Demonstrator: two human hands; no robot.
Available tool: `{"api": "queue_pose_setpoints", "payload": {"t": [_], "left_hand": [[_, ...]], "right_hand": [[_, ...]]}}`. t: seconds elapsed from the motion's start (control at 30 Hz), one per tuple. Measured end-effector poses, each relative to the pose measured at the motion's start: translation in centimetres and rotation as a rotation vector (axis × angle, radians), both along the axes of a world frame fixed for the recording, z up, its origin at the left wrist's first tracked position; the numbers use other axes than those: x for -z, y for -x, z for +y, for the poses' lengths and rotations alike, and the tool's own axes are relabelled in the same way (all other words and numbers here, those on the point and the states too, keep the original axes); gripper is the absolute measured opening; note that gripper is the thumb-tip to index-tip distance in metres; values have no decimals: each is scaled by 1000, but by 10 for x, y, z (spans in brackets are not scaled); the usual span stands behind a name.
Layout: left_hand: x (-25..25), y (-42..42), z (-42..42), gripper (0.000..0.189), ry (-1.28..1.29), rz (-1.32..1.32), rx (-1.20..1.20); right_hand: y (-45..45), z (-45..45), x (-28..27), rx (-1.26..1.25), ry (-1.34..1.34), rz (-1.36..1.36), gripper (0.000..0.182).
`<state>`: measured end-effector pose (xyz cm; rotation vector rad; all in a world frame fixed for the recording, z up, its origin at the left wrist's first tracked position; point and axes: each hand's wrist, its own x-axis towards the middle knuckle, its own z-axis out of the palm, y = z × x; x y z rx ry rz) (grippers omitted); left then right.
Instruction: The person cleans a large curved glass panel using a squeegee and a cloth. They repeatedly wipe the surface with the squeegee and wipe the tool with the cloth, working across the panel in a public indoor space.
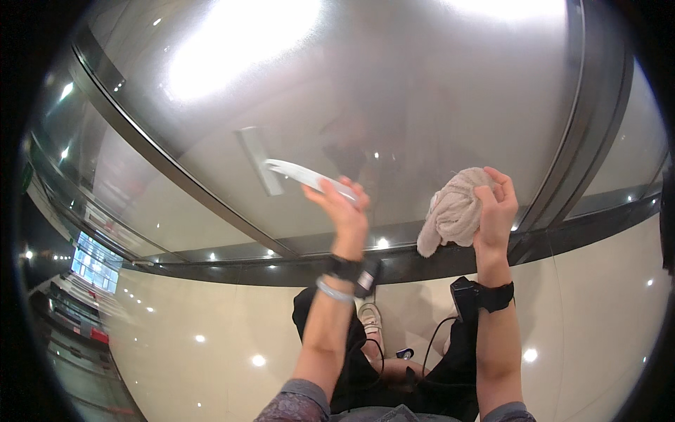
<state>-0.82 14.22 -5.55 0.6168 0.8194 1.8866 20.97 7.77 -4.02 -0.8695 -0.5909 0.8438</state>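
My left hand grips the white handle of a squeegee. The squeegee's pale blade lies on or close to the large glass panel before me; contact cannot be made out. Bunched in my right hand is a beige terry cloth, held near the lower right part of the same panel. A loose end of the cloth hangs down on its left. The left hand is slightly blurred.
Dark metal frame posts bound the panel on both sides. A black base strip runs along its foot. Below lies a glossy beige tiled floor. Black cables hang near my knees, and a small dark object is between my legs.
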Motion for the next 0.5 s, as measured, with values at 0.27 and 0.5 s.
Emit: {"api": "queue_pose_setpoints", "payload": {"t": [0.27,0.5], "left_hand": [[-14,21,28,49,61,-5,-175],[67,-85,-51,69,190,-116,217]], "right_hand": [[5,2,-5,8,-4,27,33],[5,8,1,7,-7,39,33]]}}
